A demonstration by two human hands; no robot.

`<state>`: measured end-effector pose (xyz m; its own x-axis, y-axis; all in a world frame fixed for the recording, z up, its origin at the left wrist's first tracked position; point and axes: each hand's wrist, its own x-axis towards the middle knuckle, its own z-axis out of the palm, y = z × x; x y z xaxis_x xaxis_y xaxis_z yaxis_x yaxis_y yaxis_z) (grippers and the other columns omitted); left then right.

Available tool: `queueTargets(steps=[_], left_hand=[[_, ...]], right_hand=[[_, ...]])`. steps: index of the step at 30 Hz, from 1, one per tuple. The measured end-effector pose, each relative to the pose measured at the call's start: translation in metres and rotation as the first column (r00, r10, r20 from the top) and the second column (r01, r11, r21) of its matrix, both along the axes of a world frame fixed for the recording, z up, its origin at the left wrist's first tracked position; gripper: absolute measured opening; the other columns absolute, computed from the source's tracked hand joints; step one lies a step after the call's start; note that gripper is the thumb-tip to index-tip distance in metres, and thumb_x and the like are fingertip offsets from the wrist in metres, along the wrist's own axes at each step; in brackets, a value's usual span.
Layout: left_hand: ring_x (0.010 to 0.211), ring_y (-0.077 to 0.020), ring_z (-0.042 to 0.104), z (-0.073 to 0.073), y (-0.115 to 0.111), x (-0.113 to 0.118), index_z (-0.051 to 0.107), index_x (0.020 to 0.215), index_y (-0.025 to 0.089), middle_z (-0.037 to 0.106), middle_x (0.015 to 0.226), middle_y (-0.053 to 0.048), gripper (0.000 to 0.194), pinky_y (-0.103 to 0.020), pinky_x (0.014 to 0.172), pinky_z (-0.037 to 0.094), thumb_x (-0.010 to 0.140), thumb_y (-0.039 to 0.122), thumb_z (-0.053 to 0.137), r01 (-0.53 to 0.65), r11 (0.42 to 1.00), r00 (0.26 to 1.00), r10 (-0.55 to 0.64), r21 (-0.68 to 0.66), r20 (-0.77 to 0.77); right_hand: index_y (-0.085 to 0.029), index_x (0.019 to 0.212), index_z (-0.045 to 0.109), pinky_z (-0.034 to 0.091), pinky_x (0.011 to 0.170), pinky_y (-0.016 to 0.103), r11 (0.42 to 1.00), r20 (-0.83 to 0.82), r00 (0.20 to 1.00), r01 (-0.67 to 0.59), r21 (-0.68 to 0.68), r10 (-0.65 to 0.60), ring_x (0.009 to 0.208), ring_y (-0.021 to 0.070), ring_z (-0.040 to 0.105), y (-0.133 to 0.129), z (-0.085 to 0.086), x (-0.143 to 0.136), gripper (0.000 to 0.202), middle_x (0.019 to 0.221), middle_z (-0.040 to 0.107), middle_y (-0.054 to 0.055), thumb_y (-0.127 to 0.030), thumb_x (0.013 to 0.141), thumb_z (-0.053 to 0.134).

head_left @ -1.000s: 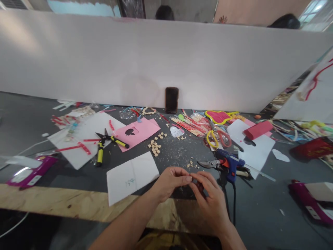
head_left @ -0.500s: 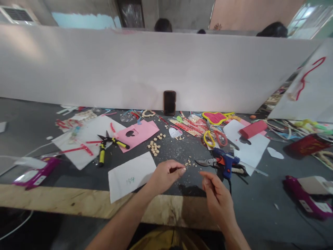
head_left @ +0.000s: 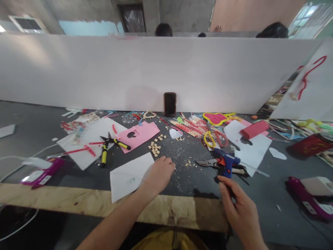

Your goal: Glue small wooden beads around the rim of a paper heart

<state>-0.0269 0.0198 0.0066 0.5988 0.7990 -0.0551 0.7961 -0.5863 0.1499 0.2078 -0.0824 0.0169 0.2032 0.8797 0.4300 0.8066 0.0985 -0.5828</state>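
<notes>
My left hand (head_left: 160,173) is low over the table beside the white paper marked in green (head_left: 130,177), its fingers curled together. What its fingertips pinch is too small to name. Just beyond it lies a pile of small pale beads (head_left: 155,149). My right hand (head_left: 238,201) is partly open and appears to hold nothing, its thumb and index finger slightly apart, just below the blue glue gun (head_left: 228,165). Pruning shears (head_left: 206,162) rest against the glue gun, with small pale bits (head_left: 190,162) to their left.
Yellow-black pliers (head_left: 104,152), pink paper (head_left: 140,136) and a purple power strip (head_left: 47,172) lie left. A phone (head_left: 170,104) leans on the white partition (head_left: 104,69). Right are scissors (head_left: 220,138), a red roll (head_left: 254,130), a red can (head_left: 312,144) and another purple strip (head_left: 307,198).
My left hand has moved left, away from the pale bits and closer to the bead pile. My right hand has moved right, to below the glue gun. The camera view has shifted slightly.
</notes>
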Motion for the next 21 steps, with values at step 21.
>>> queueTargets(steps=[21], left_hand=[[0.095, -0.0207, 0.06, 0.004, 0.012, -0.013, 0.067, 0.102, 0.018, 0.068, 0.1, -0.008, 0.034, -0.031, 0.084, 0.043, 0.085, 0.008, 0.039, -0.173, 0.972, 0.942, 0.211, -0.16, 0.262]], right_hand=[[-0.016, 0.107, 0.057, 0.048, 0.058, 0.031, 0.957, 0.069, 0.964, 0.263, -0.123, -0.257, 0.066, 0.0185, 0.059, 0.013, -0.009, 0.041, 0.047, 0.091, 0.062, 0.01, -0.054, 0.081, 0.044]])
